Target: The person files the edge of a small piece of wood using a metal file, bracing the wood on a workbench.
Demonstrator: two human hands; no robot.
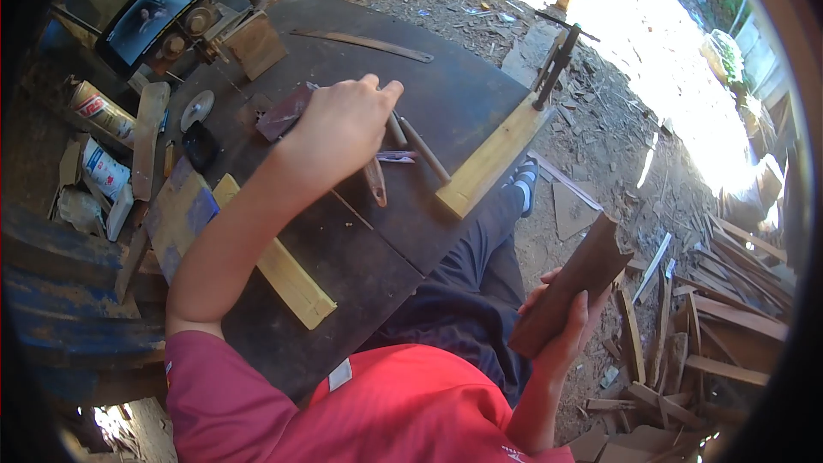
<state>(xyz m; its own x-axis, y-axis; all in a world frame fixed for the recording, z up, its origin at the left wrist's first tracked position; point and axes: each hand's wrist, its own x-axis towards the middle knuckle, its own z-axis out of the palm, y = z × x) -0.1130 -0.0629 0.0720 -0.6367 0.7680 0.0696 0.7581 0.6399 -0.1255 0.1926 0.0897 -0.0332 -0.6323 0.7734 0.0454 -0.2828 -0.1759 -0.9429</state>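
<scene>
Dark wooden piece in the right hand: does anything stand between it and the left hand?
Yes: the end of the yellow board and a slim rod lie between them on the table. The left hand looks raised above both, so it could probably pass over them to the dark wooden piece.

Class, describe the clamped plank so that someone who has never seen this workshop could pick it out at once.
Find the dark table and follow its right-hand edge in the picture to the tall black clamp. Under it lies a yellow plank, its near end beside a brown rod. The other yellow board, partly hidden by the left forearm, has no clamp.
</scene>
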